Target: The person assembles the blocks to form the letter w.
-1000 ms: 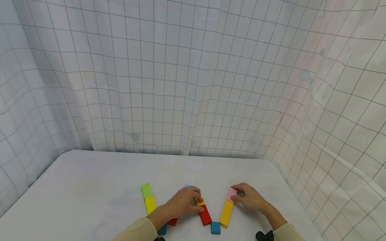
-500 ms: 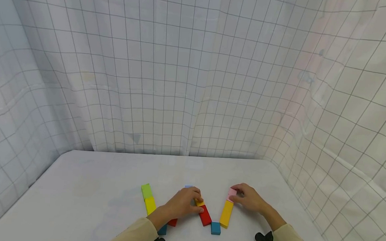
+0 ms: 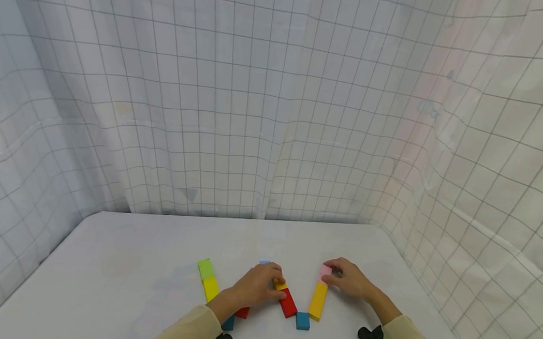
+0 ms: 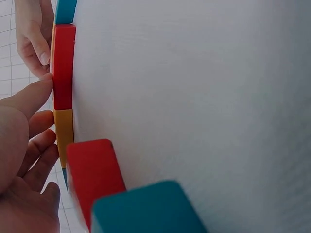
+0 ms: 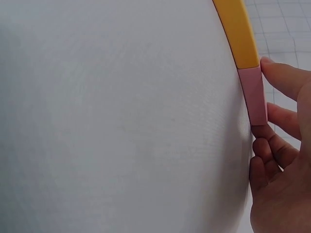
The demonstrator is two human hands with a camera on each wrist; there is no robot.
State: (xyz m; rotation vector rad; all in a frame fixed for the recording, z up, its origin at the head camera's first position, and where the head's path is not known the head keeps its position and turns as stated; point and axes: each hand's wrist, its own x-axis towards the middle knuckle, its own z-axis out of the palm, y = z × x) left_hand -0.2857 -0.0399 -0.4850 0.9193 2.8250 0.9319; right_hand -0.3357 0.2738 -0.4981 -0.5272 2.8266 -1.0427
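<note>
Coloured blocks lie end to end in a zigzag on the white table (image 3: 121,264). My left hand (image 3: 256,283) rests over its middle. Its thumb touches a red block (image 4: 63,68), and its fingertips touch the orange block (image 4: 64,133) adjoining it. At the right end, my right hand (image 3: 350,278) pinches a pink block (image 5: 253,94) between thumb and fingers. That block meets the end of a longer yellow-orange block (image 5: 238,36). A small teal block (image 3: 302,321) sits at the lower bend between the red and yellow-orange blocks. My left hand hides part of the row.
A green block (image 3: 205,269) and a yellow block (image 3: 211,289) form the left arm of the zigzag. Another red block (image 3: 242,313) and a teal block (image 3: 228,323) lie beneath the left forearm. A gridded white curtain (image 3: 224,109) surrounds the table behind and at the sides.
</note>
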